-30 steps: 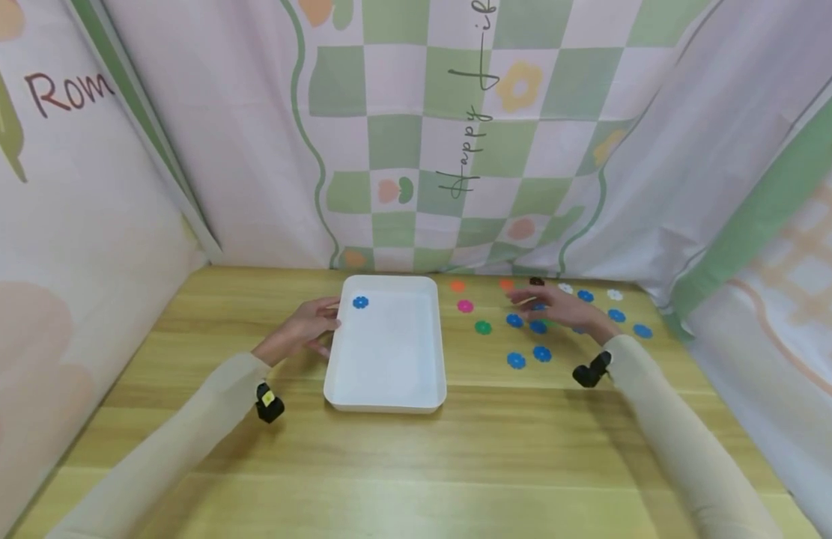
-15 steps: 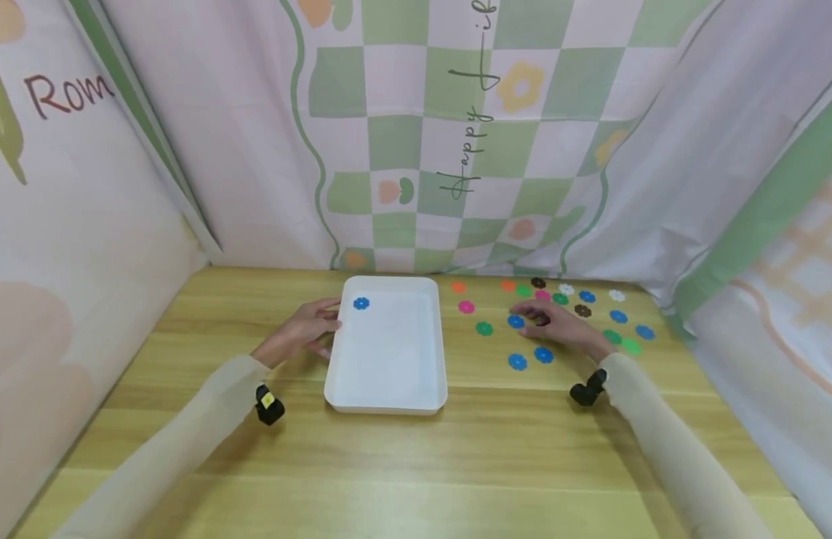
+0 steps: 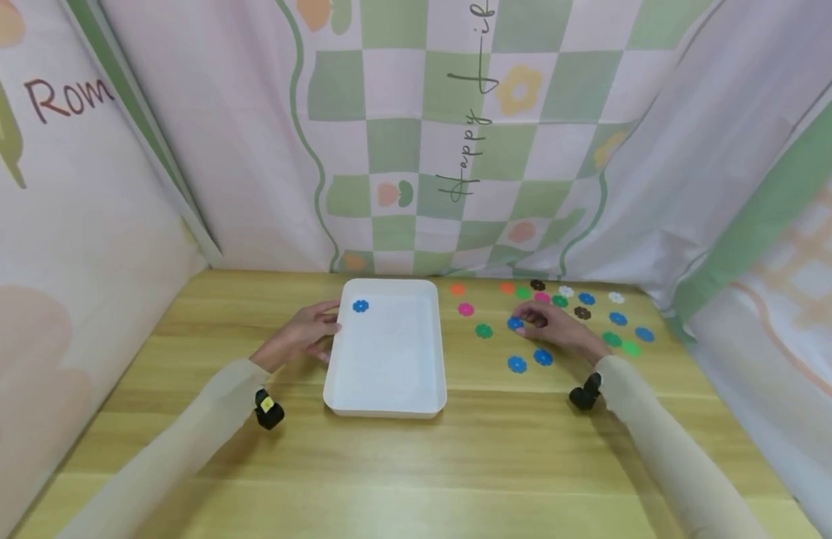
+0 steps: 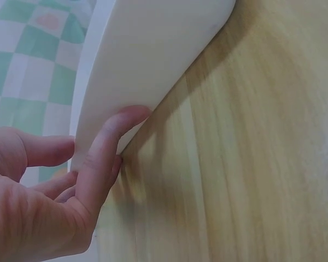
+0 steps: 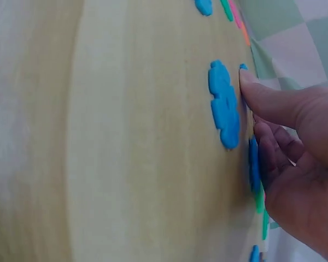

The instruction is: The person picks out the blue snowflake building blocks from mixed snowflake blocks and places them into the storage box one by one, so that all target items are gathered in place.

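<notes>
1. A person's right hand (image 3: pixel 553 326) works the far right of a wooden table (image 3: pixel 510 457), thumb and index finger pinching a blue flower (image 3: pixel 513 324) by its edges, the other fingers curled toward the palm
2. In the right wrist view, the thumb meets that flower's edge; whether the piece is off the wood cannot be told
3. The left hand (image 3: pixel 301 333) rests against the left wall of a white tray (image 3: pixel 389 359), fingers spread apart; the left wrist view shows one fingertip at the rim, another lower on the outer wall
4. Inside the tray, a second blue flower (image 3: pixel 360 306) lies flat near the far left corner
5. Nearer the person than the right hand, a blue pair (image 3: pixel 517 364) lies side by side
6. Between tray and right hand, a green flower (image 3: pixel 484 331), a pink flower (image 3: pixel 466 309) and an orange flower (image 3: pixel 458 289) form a loose line
7. Beyond the hand, a brown flower (image 3: pixel 582 313) and a white flower (image 3: pixel 615 297) lie among others
8. Behind the table hangs a checked curtain (image 3: pixel 389 142)
</notes>
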`<state>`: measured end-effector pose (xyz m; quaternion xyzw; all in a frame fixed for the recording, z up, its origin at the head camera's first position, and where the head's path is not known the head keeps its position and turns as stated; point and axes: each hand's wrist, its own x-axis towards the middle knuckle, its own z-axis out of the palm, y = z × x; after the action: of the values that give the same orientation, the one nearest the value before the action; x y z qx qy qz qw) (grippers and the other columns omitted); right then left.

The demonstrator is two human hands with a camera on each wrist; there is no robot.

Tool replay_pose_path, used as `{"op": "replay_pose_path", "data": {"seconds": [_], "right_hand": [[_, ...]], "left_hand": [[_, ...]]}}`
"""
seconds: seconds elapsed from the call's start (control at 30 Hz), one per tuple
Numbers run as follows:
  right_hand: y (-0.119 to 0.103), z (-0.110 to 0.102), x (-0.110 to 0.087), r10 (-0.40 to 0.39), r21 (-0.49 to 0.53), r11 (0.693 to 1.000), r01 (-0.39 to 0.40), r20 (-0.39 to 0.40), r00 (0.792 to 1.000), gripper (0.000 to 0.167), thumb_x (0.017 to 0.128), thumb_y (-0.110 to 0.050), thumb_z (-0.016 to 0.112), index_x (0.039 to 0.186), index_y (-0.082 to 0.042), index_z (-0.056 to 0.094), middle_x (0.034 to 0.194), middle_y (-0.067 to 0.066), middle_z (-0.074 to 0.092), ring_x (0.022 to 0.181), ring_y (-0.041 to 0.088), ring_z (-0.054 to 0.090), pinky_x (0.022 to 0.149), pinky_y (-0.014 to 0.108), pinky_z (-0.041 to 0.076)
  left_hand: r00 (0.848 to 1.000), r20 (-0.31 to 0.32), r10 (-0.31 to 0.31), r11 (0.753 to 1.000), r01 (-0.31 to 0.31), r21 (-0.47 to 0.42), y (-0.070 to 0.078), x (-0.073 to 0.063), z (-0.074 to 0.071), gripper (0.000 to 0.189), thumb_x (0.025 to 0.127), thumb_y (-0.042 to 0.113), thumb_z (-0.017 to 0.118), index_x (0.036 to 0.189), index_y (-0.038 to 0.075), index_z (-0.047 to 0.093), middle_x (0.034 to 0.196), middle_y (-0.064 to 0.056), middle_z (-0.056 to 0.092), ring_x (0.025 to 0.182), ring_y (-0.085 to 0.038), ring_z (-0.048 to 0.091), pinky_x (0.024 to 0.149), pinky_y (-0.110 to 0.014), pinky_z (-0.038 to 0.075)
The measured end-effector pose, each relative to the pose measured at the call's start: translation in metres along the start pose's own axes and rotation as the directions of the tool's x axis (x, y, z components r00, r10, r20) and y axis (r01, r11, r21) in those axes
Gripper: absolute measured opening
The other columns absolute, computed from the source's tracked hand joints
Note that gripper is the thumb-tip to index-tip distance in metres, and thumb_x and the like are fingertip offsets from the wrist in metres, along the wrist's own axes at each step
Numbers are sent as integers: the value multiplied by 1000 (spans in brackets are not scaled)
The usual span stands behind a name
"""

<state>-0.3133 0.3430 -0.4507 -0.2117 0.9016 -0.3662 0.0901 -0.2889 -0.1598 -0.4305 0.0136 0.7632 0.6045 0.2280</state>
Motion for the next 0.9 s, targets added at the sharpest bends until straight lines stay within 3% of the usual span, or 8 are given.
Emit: {"op": "replay_pose_path", "data": {"seconds": [0.27,0.5,0.67,0.8,0.9], "right_hand": [[-7,1,5,-70,-94,993,69,-9,998,21,97,1,71,116,5,63,106,18,65,97,26,61,83,26,56],[-16,-6,12,-24,-188,982,22,-8,1000,14,100,-1,68,113,-1,68,99,11,69,91,23,64,79,32,56],[-28,-13,16,-13,-121,993,8,-38,999,17,102,-2,65,117,2,70,107,18,72,95,29,69,80,39,63],[-46,-12,23,21,37,999,-18,-82,996,23,105,-5,62,124,7,67,110,25,70,97,38,73,86,47,66],[-63,-5,28,85,206,976,-69,-68,994,29,105,-5,61,130,11,63,113,31,69,99,40,74,91,53,64]], "left_hand": [[1000,-2,8,1000,-8,7,0,-2,2,65,108,4,51,167,7,22,166,-28,31,137,-46,54,65,-34,68],[1000,-8,15,1000,-15,3,-2,-3,2,65,109,5,52,167,7,23,167,-26,31,142,-45,49,63,-32,67],[1000,-23,11,1000,-10,18,-2,-3,1,67,108,7,55,167,11,25,168,-23,32,143,-43,49,63,-32,67],[999,-35,7,1000,-6,23,-2,-3,0,66,108,8,57,167,13,26,168,-21,33,144,-43,49,64,-32,67],[1000,-23,16,1000,-16,9,-2,-4,1,67,108,7,56,167,12,25,168,-22,32,144,-44,48,65,-34,68]]}}
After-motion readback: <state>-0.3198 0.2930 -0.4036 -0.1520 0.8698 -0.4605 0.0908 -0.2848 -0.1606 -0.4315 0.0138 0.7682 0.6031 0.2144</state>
